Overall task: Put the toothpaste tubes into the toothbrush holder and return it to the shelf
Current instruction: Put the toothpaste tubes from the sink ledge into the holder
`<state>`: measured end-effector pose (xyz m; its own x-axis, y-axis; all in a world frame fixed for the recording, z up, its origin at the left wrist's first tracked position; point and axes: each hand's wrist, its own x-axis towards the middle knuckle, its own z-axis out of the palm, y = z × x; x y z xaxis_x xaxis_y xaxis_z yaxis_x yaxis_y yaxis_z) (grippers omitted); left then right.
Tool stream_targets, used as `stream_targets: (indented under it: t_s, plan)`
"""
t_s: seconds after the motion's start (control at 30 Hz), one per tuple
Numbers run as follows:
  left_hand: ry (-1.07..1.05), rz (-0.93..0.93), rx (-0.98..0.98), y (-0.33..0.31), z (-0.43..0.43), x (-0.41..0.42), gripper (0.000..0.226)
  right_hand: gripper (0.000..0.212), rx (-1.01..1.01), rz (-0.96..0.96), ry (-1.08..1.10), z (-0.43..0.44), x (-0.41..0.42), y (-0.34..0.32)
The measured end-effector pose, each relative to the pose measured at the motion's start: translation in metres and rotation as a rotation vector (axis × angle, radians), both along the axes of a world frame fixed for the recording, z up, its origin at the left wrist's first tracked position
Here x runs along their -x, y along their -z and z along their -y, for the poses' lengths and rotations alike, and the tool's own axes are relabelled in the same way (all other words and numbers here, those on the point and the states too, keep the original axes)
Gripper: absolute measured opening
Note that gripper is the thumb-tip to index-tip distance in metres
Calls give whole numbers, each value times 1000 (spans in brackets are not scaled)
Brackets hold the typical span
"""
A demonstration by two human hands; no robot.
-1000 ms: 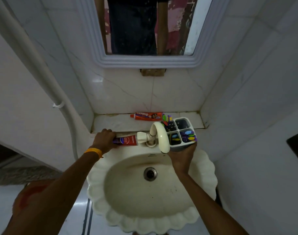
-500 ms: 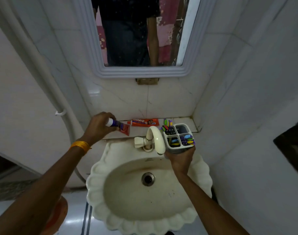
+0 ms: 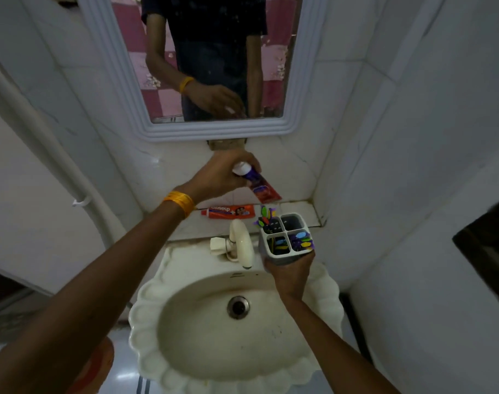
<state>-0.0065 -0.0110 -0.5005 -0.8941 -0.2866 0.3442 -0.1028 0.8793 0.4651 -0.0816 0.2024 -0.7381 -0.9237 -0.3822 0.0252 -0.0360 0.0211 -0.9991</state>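
- Left hand (image 3: 219, 177), fingers closed around a red-and-purple toothpaste tube with a white cap (image 3: 258, 184), holds it above the tiled shelf (image 3: 299, 211).
- Right hand (image 3: 290, 273) grips the grey four-compartment toothbrush holder (image 3: 288, 237) beside the cream tap (image 3: 242, 240).
- An orange toothpaste tube (image 3: 228, 211) lies on the shelf.

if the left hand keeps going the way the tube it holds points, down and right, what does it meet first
Probably the toothbrush holder held by the right hand; the tube in the left hand angles toward it, though depth is unclear.

Red toothpaste tube (image 3: 233, 211), yellow wristband (image 3: 180, 202)
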Motion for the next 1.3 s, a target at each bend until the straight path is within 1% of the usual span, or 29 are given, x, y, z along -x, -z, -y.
stream_targets:
  t_s: [0.13,0.27,0.6,0.7,0.83,0.93,1.0,1.07,1.17,1.3]
  plan:
    - [111,82,31,4,-30,38,32,109,-5,-32,-19,-1,6,3]
    - [174,213,72,19,-48,64,30,115,13,-35,-34,-2,10,6]
    - [134,446,95,70,-64,96,29,121,-40,-31,-7,-3,13,10]
    - [96,468,73,84,-67,102,24,120,-46,-7,-10,-5,13,9]
    - [44,413,40,90,-64,107,20,122,-54,13,-24,-7,16,11]
    - [-40,286,-30,88,-54,100,17,121,-76,-4,-48,-9,17,14]
    - [-144,210,-95,91,-41,89,15,119,-81,-16,-61,-9,15,11]
    - [-264,174,-152,102,-23,72,16,117,-73,-18,-57,-9,15,10]
    - [-440,210,-186,128,7,39,25,117,-58,-15,-66,-7,15,10]
    - [-567,383,-184,163,46,10,44,116,-47,-14,-73,-4,17,10]
